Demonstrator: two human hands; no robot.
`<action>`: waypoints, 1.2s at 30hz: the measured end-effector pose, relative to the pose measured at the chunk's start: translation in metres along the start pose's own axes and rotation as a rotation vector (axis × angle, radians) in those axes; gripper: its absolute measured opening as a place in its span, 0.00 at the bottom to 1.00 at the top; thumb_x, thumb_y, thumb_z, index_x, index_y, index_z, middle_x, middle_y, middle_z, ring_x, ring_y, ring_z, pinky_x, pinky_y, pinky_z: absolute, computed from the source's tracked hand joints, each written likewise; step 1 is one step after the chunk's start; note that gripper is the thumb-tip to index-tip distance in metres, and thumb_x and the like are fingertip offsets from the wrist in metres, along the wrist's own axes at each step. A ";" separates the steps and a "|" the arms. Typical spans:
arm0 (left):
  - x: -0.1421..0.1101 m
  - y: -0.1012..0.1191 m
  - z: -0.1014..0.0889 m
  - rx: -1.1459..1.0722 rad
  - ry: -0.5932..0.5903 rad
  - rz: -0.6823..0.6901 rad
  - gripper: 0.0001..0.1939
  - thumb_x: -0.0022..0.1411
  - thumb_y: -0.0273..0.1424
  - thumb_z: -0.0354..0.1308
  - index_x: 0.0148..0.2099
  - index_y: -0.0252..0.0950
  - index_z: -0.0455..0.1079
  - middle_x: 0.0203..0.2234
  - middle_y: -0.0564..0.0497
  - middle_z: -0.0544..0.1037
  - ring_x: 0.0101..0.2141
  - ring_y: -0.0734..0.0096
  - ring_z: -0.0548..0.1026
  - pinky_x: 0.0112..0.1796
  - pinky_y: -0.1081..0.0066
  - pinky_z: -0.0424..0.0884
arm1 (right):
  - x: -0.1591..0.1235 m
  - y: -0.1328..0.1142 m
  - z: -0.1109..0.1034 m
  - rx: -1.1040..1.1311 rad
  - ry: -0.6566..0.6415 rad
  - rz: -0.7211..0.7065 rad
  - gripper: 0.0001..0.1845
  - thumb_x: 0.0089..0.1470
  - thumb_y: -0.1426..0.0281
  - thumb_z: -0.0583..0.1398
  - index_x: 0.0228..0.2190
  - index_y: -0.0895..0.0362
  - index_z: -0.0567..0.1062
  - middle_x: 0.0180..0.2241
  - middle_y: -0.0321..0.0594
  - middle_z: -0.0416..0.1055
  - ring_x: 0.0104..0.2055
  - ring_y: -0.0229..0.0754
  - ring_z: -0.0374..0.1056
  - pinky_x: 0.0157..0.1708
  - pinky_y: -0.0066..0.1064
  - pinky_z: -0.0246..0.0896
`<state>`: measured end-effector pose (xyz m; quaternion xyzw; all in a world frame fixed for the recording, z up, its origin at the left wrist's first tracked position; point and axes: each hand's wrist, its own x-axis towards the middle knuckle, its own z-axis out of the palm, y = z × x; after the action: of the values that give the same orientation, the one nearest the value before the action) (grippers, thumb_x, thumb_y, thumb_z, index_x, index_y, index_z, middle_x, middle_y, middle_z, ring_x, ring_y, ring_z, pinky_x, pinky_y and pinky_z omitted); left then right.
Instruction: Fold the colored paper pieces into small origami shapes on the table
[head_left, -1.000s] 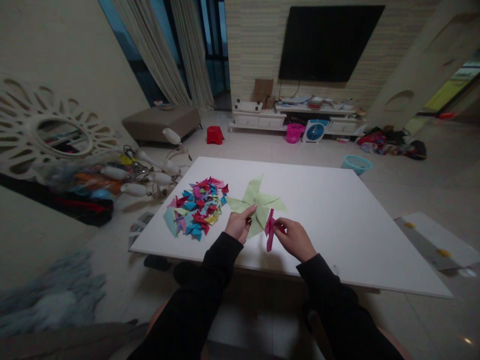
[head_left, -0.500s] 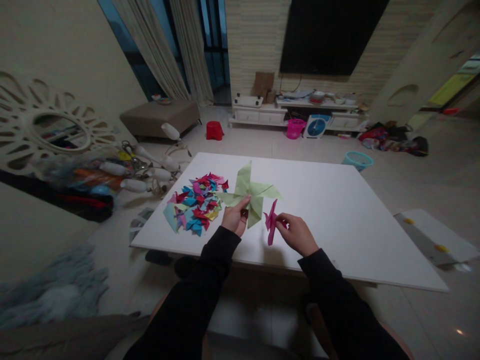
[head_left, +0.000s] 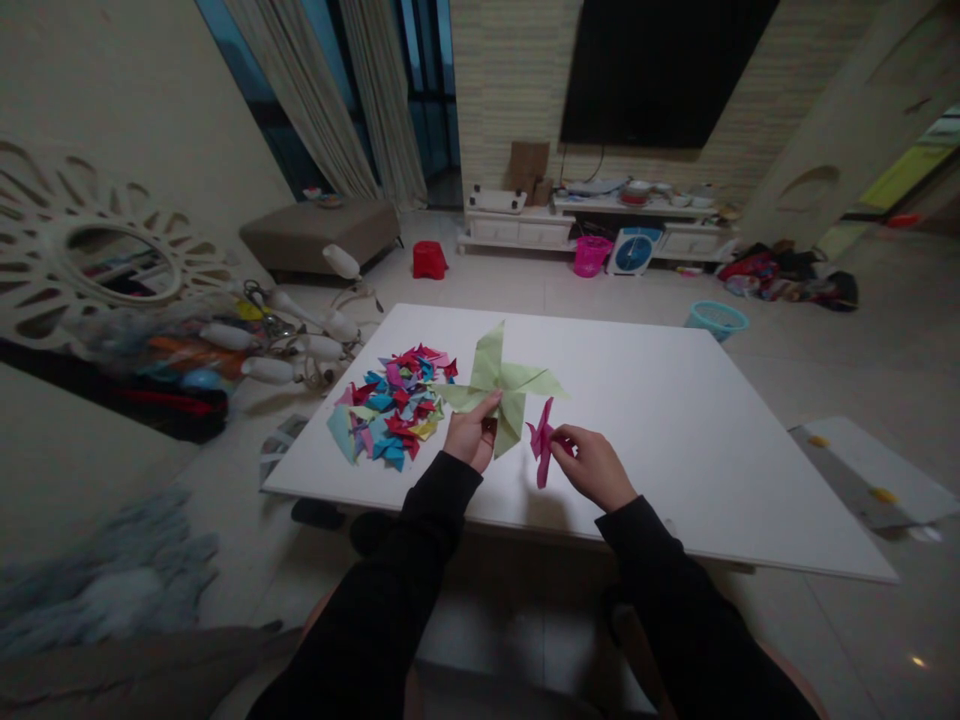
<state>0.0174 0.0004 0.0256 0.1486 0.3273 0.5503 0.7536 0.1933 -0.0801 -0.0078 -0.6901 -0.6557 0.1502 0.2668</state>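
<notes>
Between the thumb and fingers of my left hand (head_left: 472, 436) is a light green folded paper pinwheel (head_left: 513, 379), its four blades spread and facing up. My right hand (head_left: 596, 465) pinches a smaller magenta folded paper pinwheel (head_left: 543, 445), which I see nearly edge-on. The two paper pieces are held close together above the table, with a small gap between them. To the left of my left hand lies a pile of small folded paper pieces (head_left: 394, 405) in red, blue, pink, yellow and green.
The white table (head_left: 637, 400) reaches out to the right under both hands. A lamp with several white shades (head_left: 322, 347) stands off its left edge. Beyond the far right corner is a turquoise basket (head_left: 718, 319). A red stool (head_left: 429, 260) stands on the floor behind.
Both hands keep their grips and stay almost in place. The green pinwheel has shifted very slightly to the right; the magenta one has barely turned.
</notes>
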 end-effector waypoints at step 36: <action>0.001 -0.002 -0.001 0.020 0.015 0.006 0.14 0.49 0.19 0.69 0.40 0.29 0.77 0.34 0.45 0.83 0.36 0.66 0.82 0.41 0.69 0.78 | 0.000 0.000 0.002 0.041 -0.020 -0.031 0.12 0.58 0.69 0.57 0.42 0.56 0.78 0.39 0.42 0.79 0.35 0.42 0.72 0.37 0.32 0.63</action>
<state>0.0187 0.0001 0.0238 0.1528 0.3381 0.5503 0.7480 0.1917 -0.0796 -0.0095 -0.6727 -0.6658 0.1661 0.2768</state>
